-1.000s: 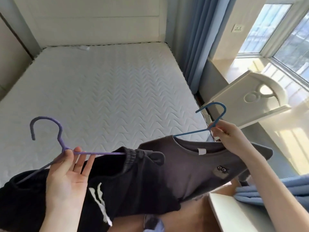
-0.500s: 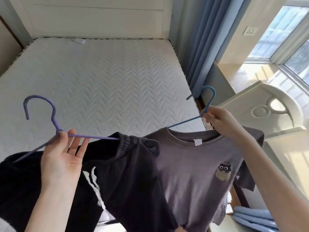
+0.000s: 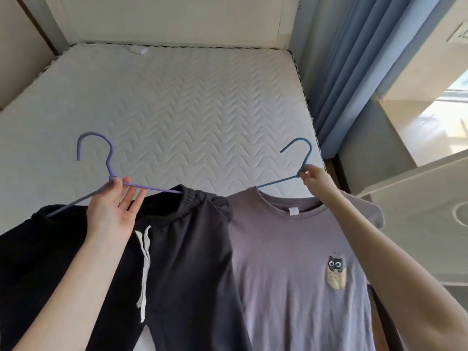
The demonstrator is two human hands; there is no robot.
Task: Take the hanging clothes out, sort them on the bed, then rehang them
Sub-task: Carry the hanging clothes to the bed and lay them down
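Note:
My left hand [image 3: 114, 211] holds a purple hanger [image 3: 101, 158] at the base of its hook, thumb over the wire and fingers spread beneath it. Black drawstring trousers [image 3: 182, 249] hang from that hanger. My right hand [image 3: 315, 182] pinches a blue hanger [image 3: 301, 150] just below its hook. A grey T-shirt [image 3: 286, 269] with a small cat print hangs from the blue hanger. Both garments hang side by side over the near edge of the bed's white quilted mattress [image 3: 177, 105].
A white headboard [image 3: 164, 19] stands behind the mattress. Blue curtains [image 3: 354, 59] hang along the bed's right side. A white cabinet door or panel [image 3: 417, 211] sticks out at the right, close to my right arm. A sunlit window ledge [image 3: 440, 117] lies beyond it.
Both hands have risen and moved forward with their hangers, so the garments now hang straighter over the mattress. The view has turned left, away from the window.

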